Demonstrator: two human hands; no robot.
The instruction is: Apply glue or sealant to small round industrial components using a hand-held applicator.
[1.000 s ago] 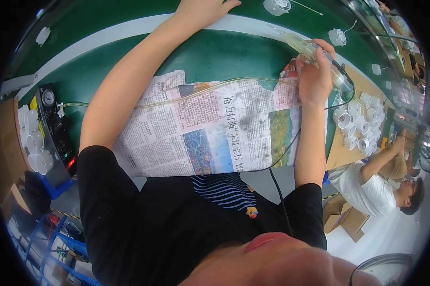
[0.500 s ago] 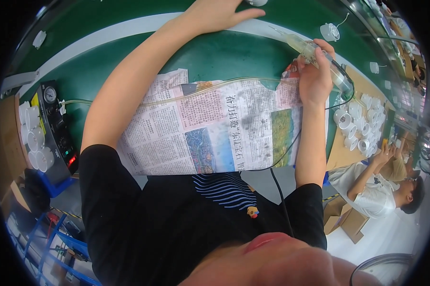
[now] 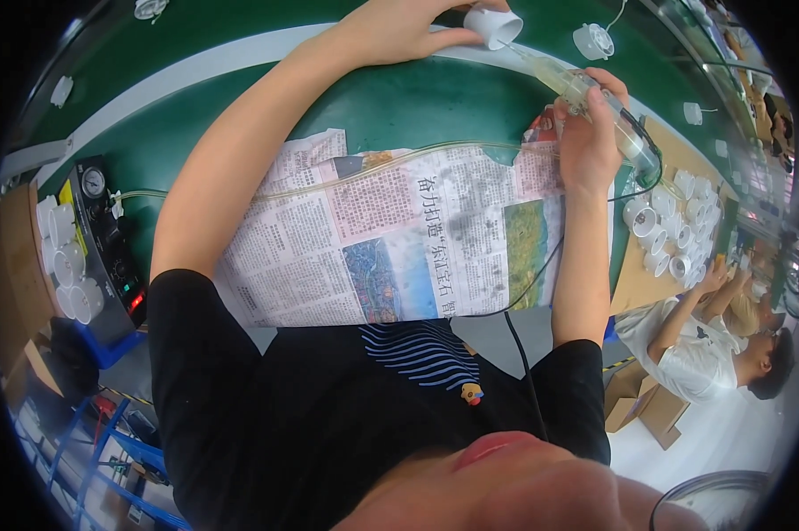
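My left hand (image 3: 397, 32) grips a small white plastic cup-shaped housing (image 3: 498, 29) at the far side of the table, its open end turned to the right. In my right hand (image 3: 589, 146) is a clear glue-dispensing syringe (image 3: 561, 81) with yellowish contents, its barrel wrapped by my fingers. The syringe's thin needle points up and left, with its tip at the mouth of the housing. Whether the tip touches the inside cannot be made out. A clear air hose (image 3: 399, 163) runs across the newspaper (image 3: 382, 208) below my hands.
A black dispenser controller (image 3: 107, 239) with a gauge stands left, beside stacked white cups (image 3: 70, 263). More white cups (image 3: 658, 232) crowd a cardboard sheet (image 3: 625, 283) at right. White parts (image 3: 593, 42) lie on the green belt (image 3: 266, 16). A co-worker (image 3: 709, 350) sits at right.
My left hand now holds the white housing up at the needle tip. The syringe has barely moved. Parts on the green belt have shifted left.
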